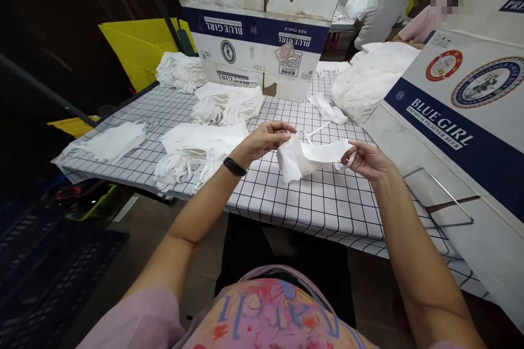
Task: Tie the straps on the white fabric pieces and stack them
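Observation:
Between my two hands a white cloth piece with thin straps (315, 155) is held up above the checked tablecloth, partly folded. My left hand (268, 139), with a black band on the wrist, pinches its upper left corner. At the other end, my right hand (364, 159) grips the edge near a small loop of strap. Close to my left forearm lies a stack of similar white cloth pieces (204, 144), straps hanging at its front. Behind the held piece, another loose white piece (327, 108) rests on the table.
Upright cardboard boxes stand at the back (254, 38) and right (450, 120). A metal wire frame (450, 196) leans by the right box. More white stacks (227, 102) sit on the checked table (270, 196). A big white heap (368, 79) lies behind; other people work beyond.

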The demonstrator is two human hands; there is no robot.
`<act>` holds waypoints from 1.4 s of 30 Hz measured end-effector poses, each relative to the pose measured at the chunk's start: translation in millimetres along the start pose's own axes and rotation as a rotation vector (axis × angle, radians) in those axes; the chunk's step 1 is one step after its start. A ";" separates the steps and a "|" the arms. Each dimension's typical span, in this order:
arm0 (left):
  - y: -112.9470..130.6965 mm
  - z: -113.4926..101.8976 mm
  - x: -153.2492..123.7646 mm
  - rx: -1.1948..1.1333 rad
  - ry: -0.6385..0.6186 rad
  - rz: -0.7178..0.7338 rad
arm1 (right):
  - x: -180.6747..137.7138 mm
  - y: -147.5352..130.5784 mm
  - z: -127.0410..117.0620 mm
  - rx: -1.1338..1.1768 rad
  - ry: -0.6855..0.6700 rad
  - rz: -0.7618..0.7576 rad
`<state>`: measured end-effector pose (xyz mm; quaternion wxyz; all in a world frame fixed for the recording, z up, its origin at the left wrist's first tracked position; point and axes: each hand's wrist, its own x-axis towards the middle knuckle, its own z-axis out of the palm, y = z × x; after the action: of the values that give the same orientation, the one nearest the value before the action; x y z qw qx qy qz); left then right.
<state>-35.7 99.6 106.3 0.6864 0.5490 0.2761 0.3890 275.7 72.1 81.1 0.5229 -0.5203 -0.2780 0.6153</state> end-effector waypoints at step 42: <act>-8.5 29.8 -36.1 -0.226 -0.053 0.011 | -65.5 129.3 47.0 -0.569 0.364 -0.604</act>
<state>-29.3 52.5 103.6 0.7487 0.4796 0.2093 0.4070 180.3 -18.1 3.7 0.5556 -0.6388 -0.4788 0.2326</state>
